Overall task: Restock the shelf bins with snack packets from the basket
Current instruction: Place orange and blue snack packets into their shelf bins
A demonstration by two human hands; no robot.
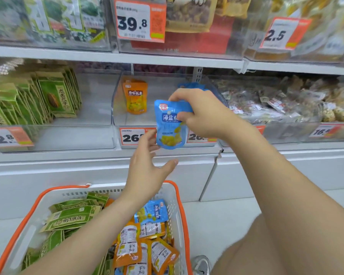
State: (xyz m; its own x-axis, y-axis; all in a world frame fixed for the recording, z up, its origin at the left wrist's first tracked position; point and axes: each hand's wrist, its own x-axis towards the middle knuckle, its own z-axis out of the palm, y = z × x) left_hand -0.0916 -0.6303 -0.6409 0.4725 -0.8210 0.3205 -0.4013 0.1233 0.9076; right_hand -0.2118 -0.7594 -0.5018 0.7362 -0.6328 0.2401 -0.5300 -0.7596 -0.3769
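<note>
The right hand point(199, 114) is pinching a blue snack packet point(170, 126) by its top, dangling it before the clear shelf bin point(117, 108). The left hand point(147, 163) is spreading open just beneath, above the basket point(173, 197).

- This is a shop.
- A long white shelf point(115, 56) holds clear bins point(115, 108) full of snack packets.
- Orange price tags point(141, 19) with big numbers hang on the bins.
- A shopping basket point(179, 215) sits on the floor.
</note>
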